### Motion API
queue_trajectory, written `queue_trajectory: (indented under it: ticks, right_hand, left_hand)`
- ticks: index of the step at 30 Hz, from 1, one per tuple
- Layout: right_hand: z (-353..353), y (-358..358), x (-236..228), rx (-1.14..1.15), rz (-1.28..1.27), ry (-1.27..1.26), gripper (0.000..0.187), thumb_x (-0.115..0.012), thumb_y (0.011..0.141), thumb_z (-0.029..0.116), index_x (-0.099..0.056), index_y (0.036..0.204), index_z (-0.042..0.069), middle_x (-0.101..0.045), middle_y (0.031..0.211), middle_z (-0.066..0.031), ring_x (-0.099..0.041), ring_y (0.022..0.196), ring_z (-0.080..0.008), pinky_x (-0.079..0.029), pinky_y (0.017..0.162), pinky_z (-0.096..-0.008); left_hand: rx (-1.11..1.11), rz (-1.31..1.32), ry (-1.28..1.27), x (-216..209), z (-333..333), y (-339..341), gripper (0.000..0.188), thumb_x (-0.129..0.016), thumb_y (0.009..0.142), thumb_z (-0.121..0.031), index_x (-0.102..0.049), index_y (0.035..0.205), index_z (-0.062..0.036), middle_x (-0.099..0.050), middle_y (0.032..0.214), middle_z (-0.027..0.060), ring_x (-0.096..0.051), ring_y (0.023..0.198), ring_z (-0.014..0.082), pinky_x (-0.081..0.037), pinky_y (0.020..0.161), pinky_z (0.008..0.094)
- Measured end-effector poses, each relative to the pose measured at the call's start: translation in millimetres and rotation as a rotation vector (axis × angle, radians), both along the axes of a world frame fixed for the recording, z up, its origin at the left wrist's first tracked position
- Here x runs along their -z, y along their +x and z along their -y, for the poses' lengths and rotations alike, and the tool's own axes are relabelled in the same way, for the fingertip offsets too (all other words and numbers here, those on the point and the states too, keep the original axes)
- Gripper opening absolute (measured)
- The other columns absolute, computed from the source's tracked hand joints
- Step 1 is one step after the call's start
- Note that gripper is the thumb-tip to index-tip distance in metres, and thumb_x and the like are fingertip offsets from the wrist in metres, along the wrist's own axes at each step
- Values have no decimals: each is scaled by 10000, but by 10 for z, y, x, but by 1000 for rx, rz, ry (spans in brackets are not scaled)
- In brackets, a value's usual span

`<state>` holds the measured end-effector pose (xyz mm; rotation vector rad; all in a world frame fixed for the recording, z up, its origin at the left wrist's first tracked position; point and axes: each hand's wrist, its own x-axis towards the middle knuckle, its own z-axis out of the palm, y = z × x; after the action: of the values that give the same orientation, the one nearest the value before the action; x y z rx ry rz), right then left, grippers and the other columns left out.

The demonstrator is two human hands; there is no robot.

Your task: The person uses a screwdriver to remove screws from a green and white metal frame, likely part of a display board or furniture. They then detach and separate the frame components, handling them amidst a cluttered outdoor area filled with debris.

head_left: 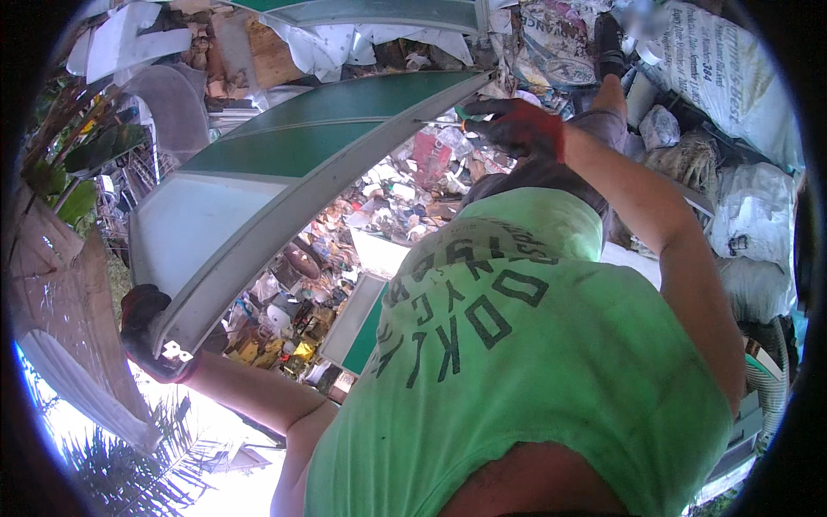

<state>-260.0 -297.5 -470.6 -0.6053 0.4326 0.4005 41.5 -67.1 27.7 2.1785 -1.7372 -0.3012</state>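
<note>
You brace a long green panel point(284, 164) overhead, left hand point(146, 332) gripping its end, right hand point(517, 125) pinching a small tool against its edge, above scrap piles point(379, 215).

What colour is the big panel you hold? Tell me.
Green with a pale grey frame: the panel, in the head view.

Panel frame point(284, 220): pale metal by the look of it, smooth, dull sheen.
Panel face point(319, 129): green sheet, smooth, slightly glossy; the lower pane looks frosted and matt.
Left glove point(146, 332): dark cloth, matt, worn.
Right glove point(521, 125): red and black knit cloth, rough.
Shirt point(525, 362): bright green cloth, soft, matt, faded dark print.
Sacks point(732, 77): white woven plastic, coarse, crinkled.
</note>
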Motion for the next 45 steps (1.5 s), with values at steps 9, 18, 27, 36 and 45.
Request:
queue_trajectory:
  ticks: [9, 18, 27, 36, 45]
  right_hand:
    - [-254, -80, 457, -106, -204, 358, 426, -695, 955, 311, -624, 1367, 232, -604, 822, 46, -353, 502, 8, -259, 418, -178]
    - [-53, -21, 68, -410, 510, -1638, 582, -653, 867, 219, -543, 1438, 242, -660, 1216, -90, -688, 813, -219, -558, 651, -391]
    - [-311, -149, 355, 13, -140, 325, 410, -702, 944, 293, -658, 1316, 125, -644, 923, -5, -450, 546, -45, -366, 444, -223]
    - [-18, 94, 3, -524, 398, -1399, 642, -642, 834, 210, -508, 1461, 216, -685, 1063, -163, -687, 985, -351, -558, 830, -480]
    - [-80, -166, 374, 101, -82, 404, 611, -657, 837, 22, -555, 1437, 74, -649, 1241, -49, -467, 670, -15, -430, 597, -185]
  left_hand:
    - [-36, 109, 87, -126, -91, 61, 494, -473, 942, -452, -617, 958, 21, -630, 837, 197, -601, 762, 361, -466, 670, 505]
    - [-52, 77, -31, -28, 26, 115, 504, -359, 985, -412, -632, 932, 8, -639, 831, 186, -602, 767, 350, -460, 699, 505]
    - [-178, 46, -22, 24, 162, 42, 487, -336, 999, -399, -619, 883, -19, -598, 780, 150, -571, 750, 319, -429, 693, 489]
    - [-26, 140, 132, -57, 147, 153, 515, -350, 1015, -446, -617, 913, -18, -599, 799, 164, -574, 753, 327, -439, 679, 493]
    - [-82, 106, 41, -72, 61, 192, 461, -371, 997, -393, -613, 902, -12, -614, 825, 170, -577, 772, 339, -452, 699, 504]
